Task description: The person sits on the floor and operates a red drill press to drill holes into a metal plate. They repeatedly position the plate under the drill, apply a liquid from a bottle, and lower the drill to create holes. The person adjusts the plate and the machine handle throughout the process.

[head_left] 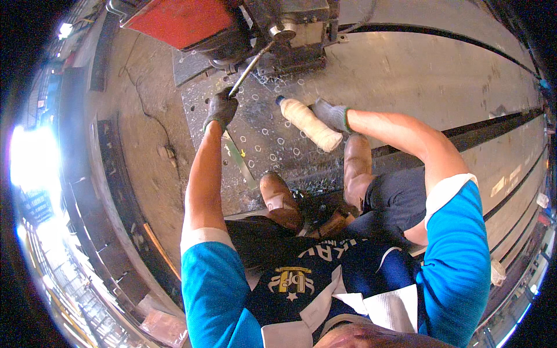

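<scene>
My left hand (221,108), in a dark glove, is closed round the end of a bare metal lever (250,72). The lever runs up to a round hub on a dark machine with a red cover (185,26). In a grey glove, my right hand (331,115) holds the side of a bottle-shaped thing wrapped in cream cloth (312,124). Its dark blue tip points up and left, toward the machine; some of my fingers are hidden behind it. Beneath both hands lies a dark steel plate (264,119) marked with several white chalk rings, with a few round holes near its left edge.
A thin flat strip (239,156) lies on the plate below my left hand. My brown boots (281,200) rest at the plate's near side. Long dark slots (481,129) cross the metal surface to the right. A thin cable (142,98) trails over the brown surface to the left.
</scene>
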